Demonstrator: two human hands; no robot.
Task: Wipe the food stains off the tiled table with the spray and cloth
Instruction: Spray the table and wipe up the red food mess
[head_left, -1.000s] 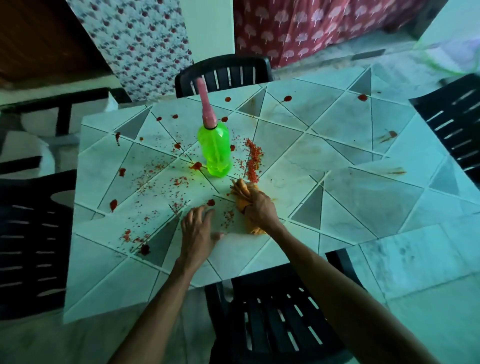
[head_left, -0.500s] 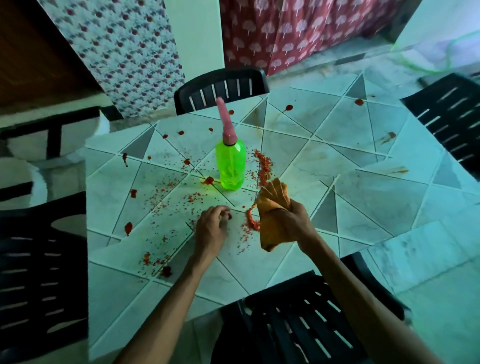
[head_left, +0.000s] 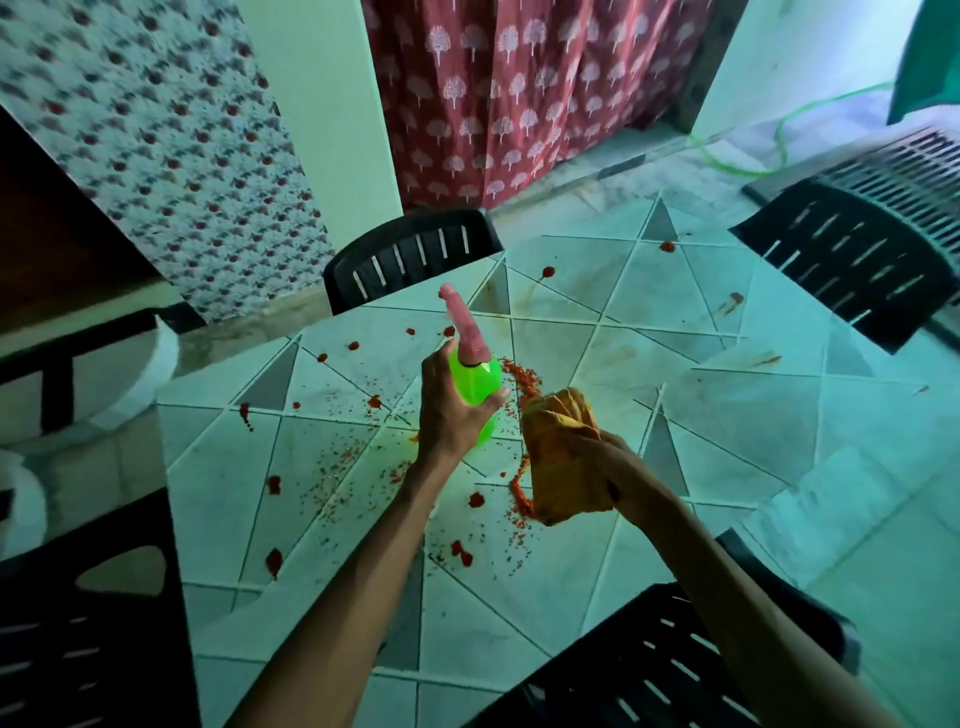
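Fingers of the left hand (head_left: 447, 410) wrap the green plastic spray bottle (head_left: 475, 382) with pink nozzle at table centre; right hand (head_left: 597, 462), at three o'clock, clutches the bunched orange cloth (head_left: 558, 467) above red-stained tiled table (head_left: 727, 441).

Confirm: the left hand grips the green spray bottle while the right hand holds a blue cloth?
Wrong on colour: the head view shows the cloth is orange-yellow, not blue. The left hand does grip the green spray bottle, and the right hand holds the cloth.
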